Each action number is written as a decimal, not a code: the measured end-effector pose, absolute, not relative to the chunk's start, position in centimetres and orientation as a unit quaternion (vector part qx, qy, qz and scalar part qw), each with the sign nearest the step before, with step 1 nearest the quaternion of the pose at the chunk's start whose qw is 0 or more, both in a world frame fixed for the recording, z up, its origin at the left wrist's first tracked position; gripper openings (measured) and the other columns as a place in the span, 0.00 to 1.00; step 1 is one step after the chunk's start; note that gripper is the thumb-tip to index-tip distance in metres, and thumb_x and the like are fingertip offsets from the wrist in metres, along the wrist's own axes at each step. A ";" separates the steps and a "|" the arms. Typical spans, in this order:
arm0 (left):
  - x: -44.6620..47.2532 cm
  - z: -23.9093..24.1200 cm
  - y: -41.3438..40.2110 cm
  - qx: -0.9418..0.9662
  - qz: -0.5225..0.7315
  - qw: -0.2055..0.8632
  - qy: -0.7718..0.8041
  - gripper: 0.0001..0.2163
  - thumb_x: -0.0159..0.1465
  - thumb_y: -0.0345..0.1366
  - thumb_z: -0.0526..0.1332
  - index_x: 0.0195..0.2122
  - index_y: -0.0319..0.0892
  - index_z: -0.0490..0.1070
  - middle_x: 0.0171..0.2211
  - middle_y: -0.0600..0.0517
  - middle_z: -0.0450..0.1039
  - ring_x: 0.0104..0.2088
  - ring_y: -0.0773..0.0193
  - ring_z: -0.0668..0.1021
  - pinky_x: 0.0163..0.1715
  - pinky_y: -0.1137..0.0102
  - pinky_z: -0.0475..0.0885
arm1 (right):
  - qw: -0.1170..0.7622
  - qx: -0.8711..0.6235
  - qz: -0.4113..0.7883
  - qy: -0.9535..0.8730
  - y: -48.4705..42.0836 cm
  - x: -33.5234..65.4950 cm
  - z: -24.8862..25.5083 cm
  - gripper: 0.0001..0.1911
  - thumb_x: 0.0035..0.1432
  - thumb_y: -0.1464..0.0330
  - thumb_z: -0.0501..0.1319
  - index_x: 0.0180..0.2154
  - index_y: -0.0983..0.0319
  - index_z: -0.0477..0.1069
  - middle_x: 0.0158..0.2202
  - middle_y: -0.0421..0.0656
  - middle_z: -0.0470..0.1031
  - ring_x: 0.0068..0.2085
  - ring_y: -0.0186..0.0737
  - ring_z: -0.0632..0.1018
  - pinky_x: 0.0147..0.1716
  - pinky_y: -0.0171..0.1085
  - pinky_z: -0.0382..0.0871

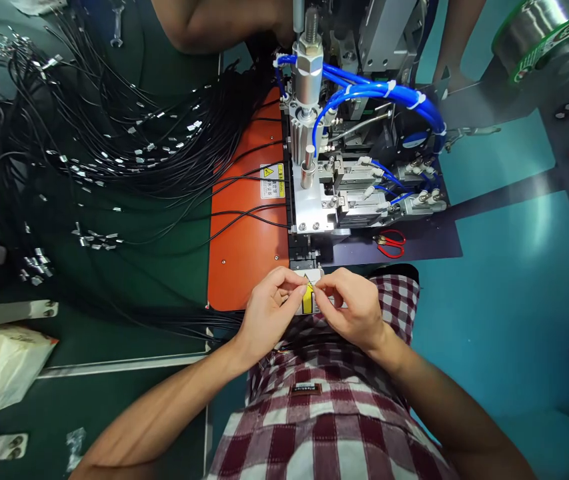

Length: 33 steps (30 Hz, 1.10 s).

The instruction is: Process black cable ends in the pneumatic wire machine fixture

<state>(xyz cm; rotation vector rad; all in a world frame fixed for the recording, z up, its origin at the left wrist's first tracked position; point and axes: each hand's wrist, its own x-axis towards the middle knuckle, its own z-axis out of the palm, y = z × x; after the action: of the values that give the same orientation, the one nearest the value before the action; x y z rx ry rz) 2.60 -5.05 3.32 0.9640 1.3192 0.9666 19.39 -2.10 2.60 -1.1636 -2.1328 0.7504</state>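
Observation:
My left hand point(269, 313) and my right hand point(353, 308) meet at the front of the machine point(309, 207). Thumb and forefinger are pinched together on each, the tips almost touching. Whatever lies between the fingertips is too small to make out. Directly behind them is a yellow and white warning label point(307, 301). To the left of the machine is an orange plate point(244, 273), with several thin black cables point(249, 212) running across it into the machine.
A large bundle of black cables point(164, 157) with shiny metal ends covers the green table point(164, 280). Red-handled scissors point(391, 243) lie right of the machine. Blue air tubes point(389, 90) arch above it. A solder wire spool point(547, 40) and another person's arm point(224, 23) are further back.

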 end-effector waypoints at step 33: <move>1.9 3.0 -4.8 0.314 0.405 0.640 0.573 0.08 0.60 0.39 0.65 0.34 0.39 0.72 0.20 0.58 0.63 0.21 0.75 0.63 0.21 0.78 0.57 | 0.321 -0.485 0.590 -0.560 -1.3 18.8 2.9 0.09 0.58 0.63 0.62 0.36 0.63 0.73 0.30 0.41 0.73 0.25 0.31 0.68 0.24 0.32 0.61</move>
<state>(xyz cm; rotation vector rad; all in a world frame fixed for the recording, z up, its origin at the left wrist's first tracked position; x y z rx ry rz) 1.94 -4.83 3.00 0.7153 1.3064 0.9238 18.82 -1.32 2.92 -1.2730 -1.4724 1.5502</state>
